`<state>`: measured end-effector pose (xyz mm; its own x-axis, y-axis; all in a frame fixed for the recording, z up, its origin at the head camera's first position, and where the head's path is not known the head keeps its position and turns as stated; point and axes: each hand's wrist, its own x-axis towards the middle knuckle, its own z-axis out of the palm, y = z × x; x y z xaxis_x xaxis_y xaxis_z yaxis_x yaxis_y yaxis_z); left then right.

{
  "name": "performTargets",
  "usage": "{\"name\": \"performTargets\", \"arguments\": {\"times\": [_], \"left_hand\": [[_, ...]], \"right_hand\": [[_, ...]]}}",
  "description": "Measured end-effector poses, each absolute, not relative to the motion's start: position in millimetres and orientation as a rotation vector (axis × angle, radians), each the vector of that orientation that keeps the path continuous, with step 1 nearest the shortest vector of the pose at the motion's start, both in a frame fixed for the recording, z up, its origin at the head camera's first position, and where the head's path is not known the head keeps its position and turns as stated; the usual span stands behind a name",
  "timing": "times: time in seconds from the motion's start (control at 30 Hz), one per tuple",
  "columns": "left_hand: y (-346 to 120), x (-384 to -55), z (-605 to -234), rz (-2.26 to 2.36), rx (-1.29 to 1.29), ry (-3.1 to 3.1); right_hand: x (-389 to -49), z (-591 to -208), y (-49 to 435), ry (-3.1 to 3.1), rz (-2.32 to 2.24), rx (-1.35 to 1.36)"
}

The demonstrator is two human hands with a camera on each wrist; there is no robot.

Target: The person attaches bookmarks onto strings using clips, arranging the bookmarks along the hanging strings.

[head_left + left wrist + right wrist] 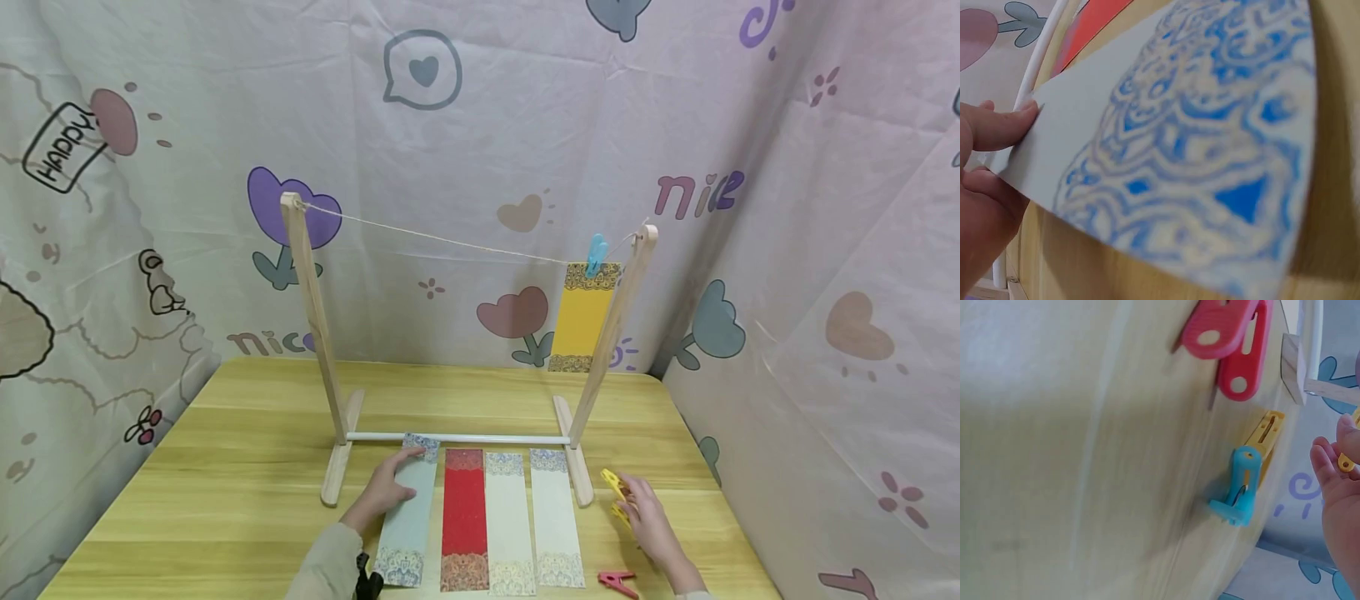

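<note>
My left hand (386, 496) pinches a pale blue paper strip (411, 508) with blue patterned ends. In the left wrist view the thumb (1022, 119) lies on its face and the fingers are behind its edge. The right hand (651, 521) holds a yellow clothespin (611, 480) at the right of the table. To the right of the pale blue strip lie a red strip (465, 508), a cream strip (510, 517) and a white strip (555, 508). Below the right hand are a pink clothespin (618, 582), a blue clothespin (1244, 481) and another yellow clothespin (1266, 434).
A wooden frame (315, 317) with a white bottom bar (457, 437) stands behind the strips. Along its top runs a thin string (427, 237). A yellow strip (581, 321) hangs at the string's right end from a blue clothespin (596, 252). Behind is a printed cloth (450, 167).
</note>
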<state>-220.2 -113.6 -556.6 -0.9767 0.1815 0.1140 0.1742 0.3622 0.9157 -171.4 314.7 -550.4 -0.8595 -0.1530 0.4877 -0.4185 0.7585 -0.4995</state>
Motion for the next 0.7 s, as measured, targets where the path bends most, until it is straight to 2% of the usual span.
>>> {"name": "performTargets", "arguments": {"times": [0.7], "left_hand": [[-110.6, -227.2, -547.5, 1.914, 0.003, 2.396]], "right_hand": [[-179.8, -539.9, 304.3, -2.472, 0.923, 0.452]]}}
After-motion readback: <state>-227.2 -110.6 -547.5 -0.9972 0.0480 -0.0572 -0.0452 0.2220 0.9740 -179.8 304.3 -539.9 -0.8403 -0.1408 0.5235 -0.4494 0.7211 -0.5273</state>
